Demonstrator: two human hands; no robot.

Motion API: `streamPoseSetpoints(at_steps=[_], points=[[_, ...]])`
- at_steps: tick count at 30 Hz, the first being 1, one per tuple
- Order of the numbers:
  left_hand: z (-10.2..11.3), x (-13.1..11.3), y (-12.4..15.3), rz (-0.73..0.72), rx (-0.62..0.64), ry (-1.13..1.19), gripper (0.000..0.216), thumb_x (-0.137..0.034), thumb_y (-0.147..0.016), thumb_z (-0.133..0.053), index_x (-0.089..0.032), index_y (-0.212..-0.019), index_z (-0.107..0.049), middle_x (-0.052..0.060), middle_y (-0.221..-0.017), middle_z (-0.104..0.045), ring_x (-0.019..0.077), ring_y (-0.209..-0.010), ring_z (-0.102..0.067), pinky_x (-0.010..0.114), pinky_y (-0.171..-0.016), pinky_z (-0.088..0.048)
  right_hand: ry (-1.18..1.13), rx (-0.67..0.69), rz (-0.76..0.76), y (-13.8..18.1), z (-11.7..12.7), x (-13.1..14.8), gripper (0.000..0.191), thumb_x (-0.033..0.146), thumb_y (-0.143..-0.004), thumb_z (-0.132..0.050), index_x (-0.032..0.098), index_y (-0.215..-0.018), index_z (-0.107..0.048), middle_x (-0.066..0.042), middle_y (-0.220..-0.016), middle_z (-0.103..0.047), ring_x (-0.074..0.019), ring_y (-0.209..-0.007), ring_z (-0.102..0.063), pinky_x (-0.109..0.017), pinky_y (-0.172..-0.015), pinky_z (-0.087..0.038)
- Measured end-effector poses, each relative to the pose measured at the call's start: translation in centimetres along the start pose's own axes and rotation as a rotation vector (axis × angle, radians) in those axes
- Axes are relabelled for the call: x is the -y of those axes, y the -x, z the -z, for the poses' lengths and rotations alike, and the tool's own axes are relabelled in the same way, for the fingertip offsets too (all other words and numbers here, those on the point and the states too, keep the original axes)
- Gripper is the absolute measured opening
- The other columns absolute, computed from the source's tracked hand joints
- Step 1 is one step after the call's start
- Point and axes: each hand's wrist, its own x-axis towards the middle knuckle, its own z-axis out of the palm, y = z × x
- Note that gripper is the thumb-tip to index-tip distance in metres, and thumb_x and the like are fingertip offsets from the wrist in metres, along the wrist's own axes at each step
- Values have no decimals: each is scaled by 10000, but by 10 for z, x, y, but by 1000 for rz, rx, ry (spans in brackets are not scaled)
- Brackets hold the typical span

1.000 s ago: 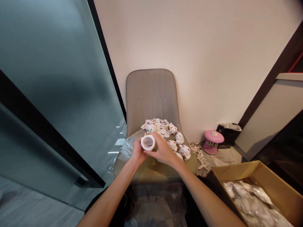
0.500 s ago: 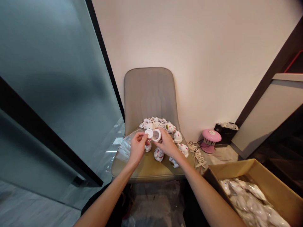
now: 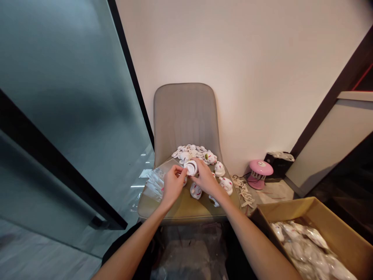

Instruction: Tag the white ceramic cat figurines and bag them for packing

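Note:
My right hand [image 3: 205, 178] grips a white hollow figurine [image 3: 195, 165] with its round opening turned up towards me. A white round lid [image 3: 189, 169] is pinched in the fingers of my left hand [image 3: 174, 182] and sits tilted at that opening, with a dark gap along one side. Around my hands on the chair seat lie several white cat figurines with red marks, among them one cat figurine [image 3: 196, 191] in front and another cat figurine [image 3: 226, 185] to the right. Behind my hands is a pile of small flat white pieces [image 3: 190, 148].
The grey-green chair [image 3: 186, 112] stands against the wall. Clear plastic bags [image 3: 154, 182] lie on its left side. To the right are an open cardboard box [image 3: 335, 221] with wrapped white items, a pink device [image 3: 260, 171] and white strips [image 3: 244, 192] on the floor.
My left hand has brought the lid rightwards from beside the figurine onto its opening, which it now largely covers. My right hand keeps its grip on the figurine.

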Motion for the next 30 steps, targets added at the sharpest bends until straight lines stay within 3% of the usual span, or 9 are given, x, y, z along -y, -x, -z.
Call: streamPoseSetpoints(at_steps=[17, 30], points=[[3, -5, 3, -68, -143, -166, 141, -324, -779, -701, -199, -733, -656, 31, -673, -661, 185, -602, -561, 261, -612, -338, 52, 41, -18, 1, -7, 8, 656, 92, -776, -641, 249, -1377, -427, -107, -1258, -525, -237, -1132, -571, -380, -967, -459], [9, -4, 1, -71, -143, -217, 151, -336, -777, -696, -201, -723, -657, 37, -673, -666, 196, -617, -574, 270, -624, -344, 49, 53, -29, 1, -16, 4, 676, 106, -769, -659, 258, -1385, -425, -111, -1280, -512, -243, -1137, -574, -402, -979, -458]])
